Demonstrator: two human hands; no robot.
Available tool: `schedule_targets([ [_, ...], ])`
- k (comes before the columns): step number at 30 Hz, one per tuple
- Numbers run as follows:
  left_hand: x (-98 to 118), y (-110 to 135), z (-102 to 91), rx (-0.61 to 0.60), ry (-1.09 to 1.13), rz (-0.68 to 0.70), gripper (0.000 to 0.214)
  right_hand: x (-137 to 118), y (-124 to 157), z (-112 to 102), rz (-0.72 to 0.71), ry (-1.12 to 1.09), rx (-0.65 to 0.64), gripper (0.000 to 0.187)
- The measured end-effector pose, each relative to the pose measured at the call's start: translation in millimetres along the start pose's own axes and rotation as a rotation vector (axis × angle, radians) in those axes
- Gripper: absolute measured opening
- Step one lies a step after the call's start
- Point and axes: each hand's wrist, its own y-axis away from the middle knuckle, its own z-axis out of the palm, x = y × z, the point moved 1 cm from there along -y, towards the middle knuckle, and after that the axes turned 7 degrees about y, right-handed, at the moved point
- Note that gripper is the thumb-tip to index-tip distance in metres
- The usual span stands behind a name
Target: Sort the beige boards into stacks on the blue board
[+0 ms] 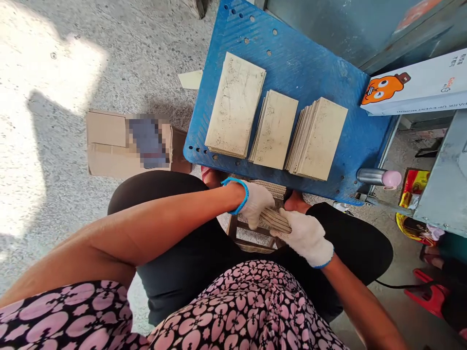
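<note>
Both my hands wear white knit gloves. My left hand (256,201) and my right hand (307,236) are closed on a stack of thin beige tiles (275,217) held low between my knees, above a wooden stool (251,238). More tiles (272,187) lie just beyond, under the edge of a blue board (292,63). On that board rest three stacks of beige tiles: a flat one on the left (235,104), a fanned one in the middle (275,129) and a fanned one on the right (317,138).
A cardboard box (109,143) sits on the concrete floor to the left. A white carton with an orange cartoon face (419,85) lies at the right. A metal flask with a pink cap (379,177) rests beside the blue board. A grey machine edge (443,184) stands at right.
</note>
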Motion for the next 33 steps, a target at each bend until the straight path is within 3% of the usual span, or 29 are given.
schedule_targets([
  [2,-3,2,-16.4,0.032,-0.155,-0.231,0.048,-5,-15,15,0.015,0.059,-0.062,0.055],
  [4,-4,5,-30.7,0.118,-0.214,-0.351,0.046,-7,-31,26,0.031,0.107,-0.127,0.057],
  [8,-3,7,-45.8,0.232,-0.14,-0.304,0.046,-6,-55,44,0.073,0.151,-0.223,0.058],
  [14,-7,-7,-47.7,0.242,-0.108,-0.271,0.046,-3,-76,60,0.103,0.212,-0.267,0.053],
  [18,-6,-7,-48.3,0.283,-0.099,-0.248,0.044,-2,-85,63,0.104,0.209,-0.272,0.05],
  [33,-10,-9,-46.7,0.263,-0.054,-0.277,0.043,-9,-96,70,0.104,0.187,-0.276,0.038],
])
